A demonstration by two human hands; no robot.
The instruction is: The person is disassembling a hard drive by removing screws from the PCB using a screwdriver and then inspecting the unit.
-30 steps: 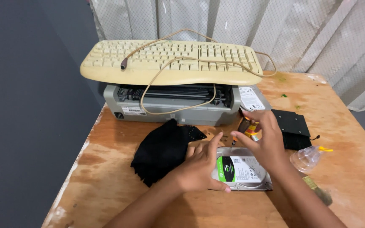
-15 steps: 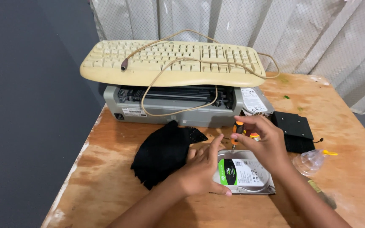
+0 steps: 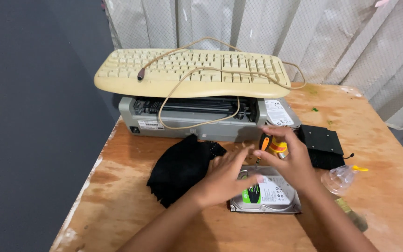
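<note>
Where the head view looks down on the wooden tabletop (image 3: pixel 117 196), a silver hard drive (image 3: pixel 276 198) with a white and green label lies flat near the front edge, just right of centre. The left hand (image 3: pixel 225 179) rests on the drive's left end, palm down, its fingers spread and flat, so this grip is apart and clamps nothing. The right hand (image 3: pixel 290 158) hovers over the drive's far edge with its grip closed together on a small screwdriver (image 3: pixel 263 147) with an orange and black handle; the shaft points down toward the drive's top left corner, though whether the tip touches a screw cannot be told. Just beside the right hand's fingers sits a small yellow and red object (image 3: pixel 280 148), partly hidden. A crumpled black cloth (image 3: pixel 180 168) lies to the left of the drive, touching the left forearm. Behind it stands a grey printer (image 3: pixel 187 121), with a cream keyboard (image 3: pixel 192 72) laid across its top and its cable looping down the front. A second hard drive (image 3: pixel 281 114) leans at the printer's right end. A flat black box (image 3: pixel 320 142) sits right of the hands, and a clear plastic bottle (image 3: pixel 339 179) lies on its side nearer the front.
</note>
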